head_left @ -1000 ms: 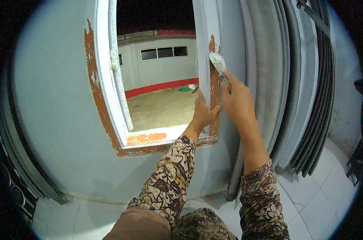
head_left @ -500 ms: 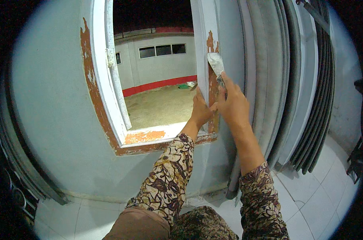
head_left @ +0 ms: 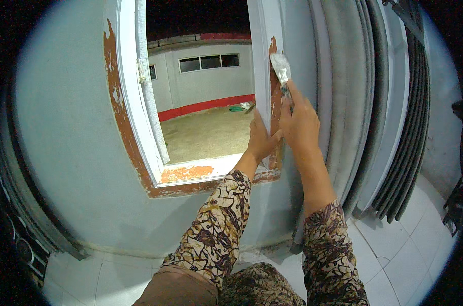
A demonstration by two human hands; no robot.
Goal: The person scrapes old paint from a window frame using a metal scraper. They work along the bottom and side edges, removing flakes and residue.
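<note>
A paint scraper with a pale, flared blade is in my right hand, its fingers closed round the handle. The blade lies against the right side of the window frame, over a strip of exposed brown under the white paint. Lower down, my left hand grips the inner edge of that same side, index finger pointing up and thumb near my right hand. A small dark piece by the left fingertip is too unclear to name.
Flaked brown patches run along the frame's left side, and an orange-brown patch marks the sill. Long grey panels and dark ribbed strips stand at the right. White tiles cover the floor.
My right hand has moved the scraper upward along the right side of the frame. The left hand stays on the frame's edge; the whole view has shifted slightly.
</note>
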